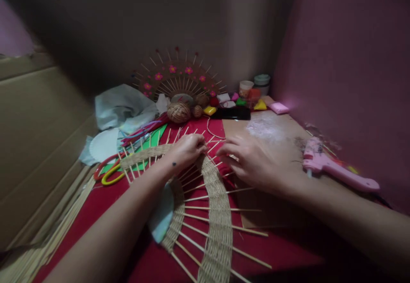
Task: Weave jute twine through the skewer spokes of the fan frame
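Observation:
A round woven piece [218, 214] of thin wooden sticks and tan twine rings lies on the red cloth [105, 202] in front of me. My left hand [185, 148] rests on its far edge with fingers curled and pinched together at the sticks, apparently on the twine strand. My right hand [253, 159] lies beside it on the right, fingers bent over the stick tips; the image is blurred there. A ball of tan twine [178, 112] sits just behind the hands, with a strand running toward them.
A pink glue gun [333, 167] lies at the right on a brown board [275, 129]. Scissors with red and yellow handles [110, 172], green paper, white cloth and a finished stick fan with pink flowers [179, 78] stand behind. Loose sticks [48, 240] lie left. Small coloured items and cups sit far back.

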Motion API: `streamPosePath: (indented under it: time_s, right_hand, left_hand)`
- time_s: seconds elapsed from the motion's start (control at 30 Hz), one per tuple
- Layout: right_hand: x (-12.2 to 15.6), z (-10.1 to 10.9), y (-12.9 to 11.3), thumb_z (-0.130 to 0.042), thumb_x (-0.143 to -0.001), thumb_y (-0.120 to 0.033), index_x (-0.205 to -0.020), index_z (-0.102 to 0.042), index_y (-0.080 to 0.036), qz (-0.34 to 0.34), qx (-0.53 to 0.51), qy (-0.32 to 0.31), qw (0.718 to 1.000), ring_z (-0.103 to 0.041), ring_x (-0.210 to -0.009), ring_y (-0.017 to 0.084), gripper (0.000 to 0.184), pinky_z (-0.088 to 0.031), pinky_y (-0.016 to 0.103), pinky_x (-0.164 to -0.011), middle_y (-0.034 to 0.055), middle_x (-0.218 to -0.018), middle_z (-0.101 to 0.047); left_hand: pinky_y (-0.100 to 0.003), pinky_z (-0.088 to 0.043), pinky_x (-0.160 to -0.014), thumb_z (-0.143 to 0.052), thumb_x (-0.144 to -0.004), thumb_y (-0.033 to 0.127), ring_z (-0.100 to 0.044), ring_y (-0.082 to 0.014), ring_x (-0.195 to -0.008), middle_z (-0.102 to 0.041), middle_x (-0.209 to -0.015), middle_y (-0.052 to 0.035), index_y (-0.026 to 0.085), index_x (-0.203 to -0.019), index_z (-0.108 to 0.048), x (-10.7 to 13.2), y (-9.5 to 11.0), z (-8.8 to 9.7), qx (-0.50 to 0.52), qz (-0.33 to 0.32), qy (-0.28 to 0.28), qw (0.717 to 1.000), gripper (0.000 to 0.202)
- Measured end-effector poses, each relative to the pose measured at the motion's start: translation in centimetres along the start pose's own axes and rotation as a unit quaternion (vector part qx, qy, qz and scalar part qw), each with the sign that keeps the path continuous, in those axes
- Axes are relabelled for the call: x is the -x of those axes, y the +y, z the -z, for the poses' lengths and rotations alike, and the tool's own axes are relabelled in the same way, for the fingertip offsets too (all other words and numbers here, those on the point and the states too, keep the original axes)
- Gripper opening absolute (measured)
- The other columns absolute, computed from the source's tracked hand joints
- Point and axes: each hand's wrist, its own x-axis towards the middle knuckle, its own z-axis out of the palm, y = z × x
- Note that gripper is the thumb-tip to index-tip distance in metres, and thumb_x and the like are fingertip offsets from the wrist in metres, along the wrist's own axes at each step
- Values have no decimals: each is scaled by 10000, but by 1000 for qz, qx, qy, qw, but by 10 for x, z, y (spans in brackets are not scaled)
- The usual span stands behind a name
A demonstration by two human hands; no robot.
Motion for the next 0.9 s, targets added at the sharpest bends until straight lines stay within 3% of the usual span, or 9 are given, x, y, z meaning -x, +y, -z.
streamPosePath:
  time_s: [0.1, 0.23, 0.33, 0.43, 0.47, 0.5, 0.67, 0.77, 0.9]
  right_hand:
    - [22, 1, -3, -497, -804, -122, -846, -600, -184, -37, -44, -31, 998, -507, -818, 159, 127, -410, 288, -714, 57, -875, -570]
    - [40, 7, -9, -498, -824, -188, -889, -590, -211, -54, -79, -59, 994, -514, -865, 172, 115, -422, 314, -750, 58, -915, -570]
    - [48, 10, -25, -486, -839, -249, -974, -585, -230, -8, -96, -113, 989, -509, -892, 176, 169, -428, 317, -775, 67, -961, -573]
    - [59, -6, -45, -507, -819, -390, -1026, -596, -236, 73, -57, -186, 978, -513, -887, 206, 273, -437, 348, -771, 83, -979, -601]
    - [64, -17, -50, -505, -798, -474, -1063, -585, -228, 123, -40, -169, 977, -519, -873, 223, 371, -442, 369, -761, 93, -960, -617]
    - [69, -28, -55, -471, -819, -462, -1130, -554, -220, 175, -15, -140, 974, -529, -862, 228, 403, -440, 385, -763, 98, -948, -633]
    - [84, -74, -64, -369, -879, -274, -1160, -523, -184, 236, 168, -5, 957, -540, -918, 268, 333, -386, 483, -847, 112, -1004, -641]
    - [81, -78, -65, -352, -883, -232, -1126, -533, -143, 238, 197, 10, 951, -551, -862, 261, 316, -386, 498, -839, 102, -910, -648]
    - [75, -67, -66, -361, -878, -219, -1105, -542, -138, 234, 201, -1, 951, -564, -815, 251, 301, -373, 511, -871, 85, -830, -647]
  left_hand:
    - [-247, -303, -524, -484, -755, 248, -482, -135, -594, -583, -657, -32, 157, -688, -611, -3, -2, -2, -66, -7, 13, 998, 170]
    - [-251, -322, -546, -487, -751, 240, -505, -141, -610, -608, -681, -46, 150, -707, -630, -7, -6, -3, -69, 5, 21, 997, 174]
    - [-249, -330, -541, -496, -741, 256, -511, -140, -598, -612, -659, -40, 147, -720, -651, -8, -10, -1, -49, 21, 20, 998, 191]
    - [-245, -338, -528, -507, -725, 268, -514, -135, -577, -608, -629, -29, 144, -715, -659, -8, -13, 2, -11, 33, 22, 999, 197]
    - [-244, -343, -529, -513, -718, 272, -518, -134, -576, -610, -626, -27, 145, -711, -661, -8, -14, 2, 2, 35, 26, 999, 195]
    - [-243, -351, -535, -522, -710, 275, -525, -134, -582, -614, -629, -25, 147, -709, -663, -9, -15, 3, 13, 36, 30, 999, 191]
    - [-231, -389, -554, -557, -671, 274, -553, -133, -603, -640, -638, -20, 153, -711, -674, -10, -21, 5, 91, 61, 38, 993, 173]
    - [-216, -379, -500, -567, -658, 269, -528, -117, -540, -615, -582, -6, 147, -706, -665, -8, -25, 11, 148, 83, 40, 985, 163]
    - [-214, -379, -467, -586, -650, 259, -513, -108, -493, -584, -550, 6, 146, -702, -642, 0, -20, 27, 220, 98, 61, 969, 136]
